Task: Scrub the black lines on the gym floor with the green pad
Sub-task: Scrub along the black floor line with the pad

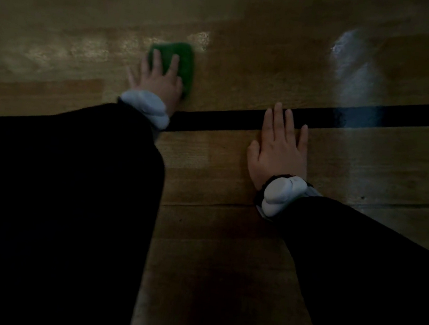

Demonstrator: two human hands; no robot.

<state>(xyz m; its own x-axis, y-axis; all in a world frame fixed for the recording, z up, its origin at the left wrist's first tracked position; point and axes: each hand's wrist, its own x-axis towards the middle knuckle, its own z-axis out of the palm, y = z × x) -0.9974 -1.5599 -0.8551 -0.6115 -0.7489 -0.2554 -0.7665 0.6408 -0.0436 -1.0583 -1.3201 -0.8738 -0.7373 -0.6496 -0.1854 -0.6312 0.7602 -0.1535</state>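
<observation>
Green pad: on wood beyond black line, pressed under left hand
Right hand: fingers flat, spread, fingertips on line

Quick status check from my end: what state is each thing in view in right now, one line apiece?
green pad: flat on the wood, beyond the line, not on it.
left hand: fingers spread, pressing down on the pad.
right hand: flat on the floor, empty, fingertips on the line.
black line: unbroken where it shows, glare on one stretch.
floor: wood, shiny patches of glare beyond the line.
</observation>
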